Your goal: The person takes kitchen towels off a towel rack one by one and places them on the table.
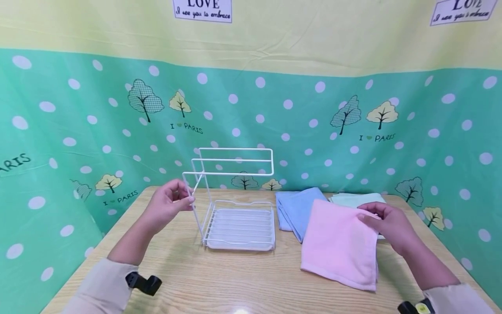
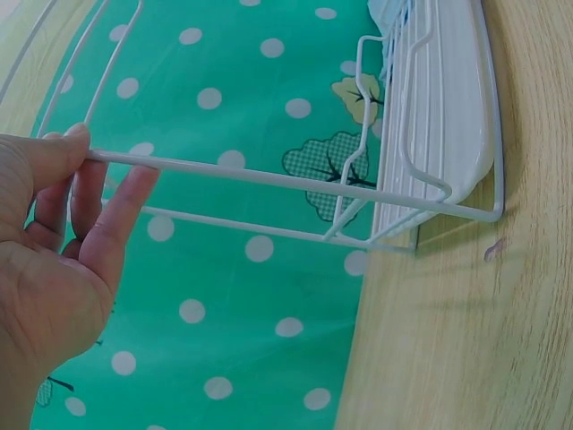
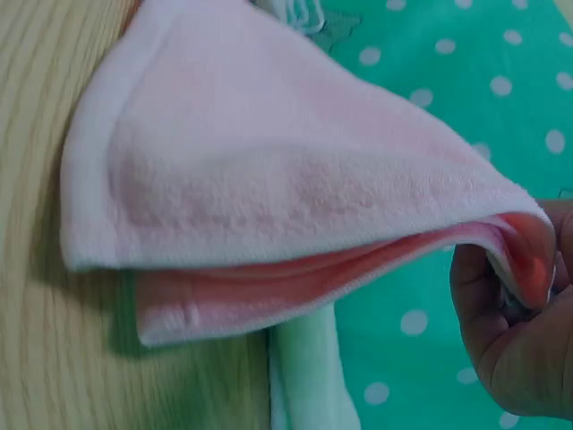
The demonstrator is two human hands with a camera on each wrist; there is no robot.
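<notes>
A white wire rack (image 1: 233,174) with a tray base (image 1: 240,226) stands on the table, left of the middle. My left hand (image 1: 166,205) pinches one of its slanted side wires between thumb and fingers, as the left wrist view shows with the left hand (image 2: 67,233) up close. My right hand (image 1: 388,222) grips the upper right corner of a folded pink towel (image 1: 341,244), lifted partly off the table. In the right wrist view the pink towel (image 3: 295,170) hangs in layers from the pinching right hand (image 3: 519,331).
Behind the pink towel lie a folded blue towel (image 1: 300,209) and a pale green towel (image 1: 358,199). The wooden table (image 1: 235,283) ends at a green dotted curtain (image 1: 274,126) at the back and sides.
</notes>
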